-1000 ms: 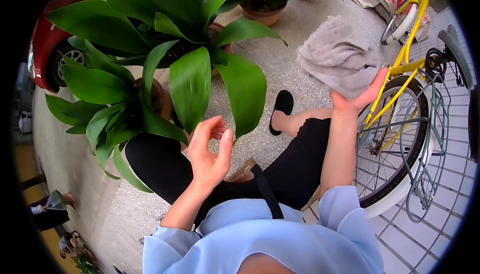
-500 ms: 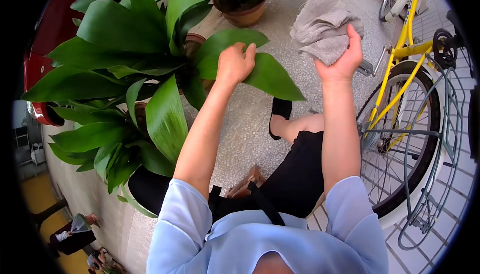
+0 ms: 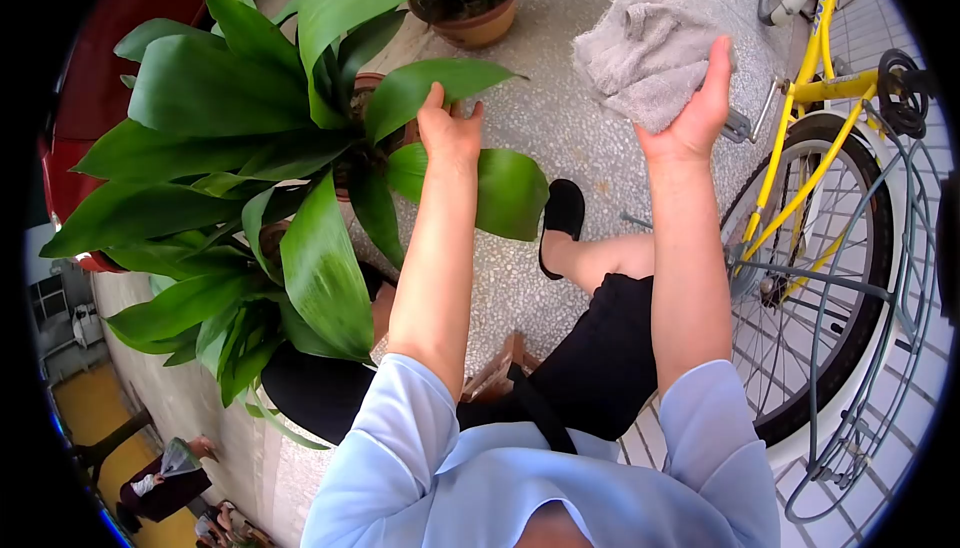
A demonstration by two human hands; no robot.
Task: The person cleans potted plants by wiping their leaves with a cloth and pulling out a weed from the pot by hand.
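Observation:
A crumpled grey cloth lies over the palm and fingers of my right hand, whose thumb points up beside it. My left hand is at the lower edge of a broad green leaf, thumb and fingers apart, with some fingers partly behind the leaf. Another leaf hangs just below and right of that hand. Both leaves belong to a large potted plant, its brown pot mostly hidden by foliage.
On the right a yellow bicycle with a wire basket stands on white tiles. Another potted plant is at the top. A red car is behind the leaves. Two people appear at lower left. My black shoe is on the speckled floor.
My left hand first reached up to the leaves, then moved slightly left to a leaf's lower edge. My right hand still has the cloth, now spread a little differently. The view has shifted.

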